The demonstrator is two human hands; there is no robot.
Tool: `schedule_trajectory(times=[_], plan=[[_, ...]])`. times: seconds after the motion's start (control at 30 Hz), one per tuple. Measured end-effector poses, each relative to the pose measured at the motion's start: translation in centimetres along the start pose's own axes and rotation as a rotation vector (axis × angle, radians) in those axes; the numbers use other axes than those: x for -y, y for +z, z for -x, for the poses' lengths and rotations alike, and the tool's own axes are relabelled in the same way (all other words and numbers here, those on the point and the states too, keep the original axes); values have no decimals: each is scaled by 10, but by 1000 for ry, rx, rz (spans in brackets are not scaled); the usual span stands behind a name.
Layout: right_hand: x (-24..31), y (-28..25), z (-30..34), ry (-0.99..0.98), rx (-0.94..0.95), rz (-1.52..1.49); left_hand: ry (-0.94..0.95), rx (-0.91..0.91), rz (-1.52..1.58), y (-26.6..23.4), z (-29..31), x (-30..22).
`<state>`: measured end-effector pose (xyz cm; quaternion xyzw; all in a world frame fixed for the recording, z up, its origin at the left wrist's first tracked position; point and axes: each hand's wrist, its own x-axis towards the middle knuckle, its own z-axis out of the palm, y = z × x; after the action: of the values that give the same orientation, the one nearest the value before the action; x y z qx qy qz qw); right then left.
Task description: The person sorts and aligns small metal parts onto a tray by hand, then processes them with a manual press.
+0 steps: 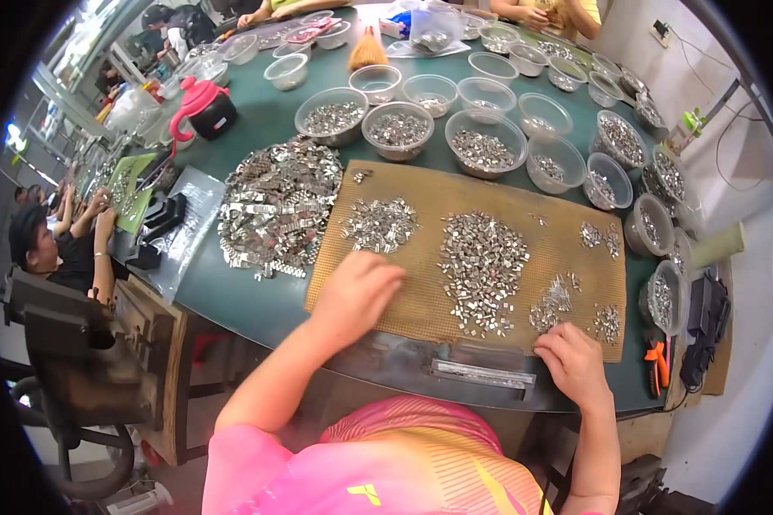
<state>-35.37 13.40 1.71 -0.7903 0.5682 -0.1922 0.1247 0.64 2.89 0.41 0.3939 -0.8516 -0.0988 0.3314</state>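
Observation:
My left hand point(356, 293) hovers over or rests on the left part of a brown textured mat point(416, 300), its fingers curled together. Just beyond it lies a loose pile of small shiny metal pieces point(380, 225). My right hand point(573, 360) is at the mat's front edge with thumb and fingers pinched; whatever they hold is too small or hidden to make out. Beside those fingertips is a heap of thin metal pins point(551, 302). A larger pile of small metal links point(483, 270) covers the mat's middle, and a small cluster point(605, 324) sits at its right.
Left of the mat is a big mound of metal watch bands point(279, 206). Clear plastic bowls of metal parts point(485, 143) curve around the back and right. Orange-handled pliers point(657, 367) lie at the right edge. A black and pink pot point(204, 110) stands back left. Other people work nearby.

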Motion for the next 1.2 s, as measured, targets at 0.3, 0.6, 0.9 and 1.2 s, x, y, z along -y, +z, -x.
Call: schedule_trajectory(times=[0.3,0.6,0.9,1.2], plan=[[9,-5,18,99,-17,48,-8,90,-196,13,-28,30],[38,-4,28,3,-107,-63,56,112,-294,21,-36,44],[48,16,23,-124,-66,-95,-35,-32,-99,14,-30,31],[58,14,20,-172,-45,80,-431,41,274,6,0,9]])
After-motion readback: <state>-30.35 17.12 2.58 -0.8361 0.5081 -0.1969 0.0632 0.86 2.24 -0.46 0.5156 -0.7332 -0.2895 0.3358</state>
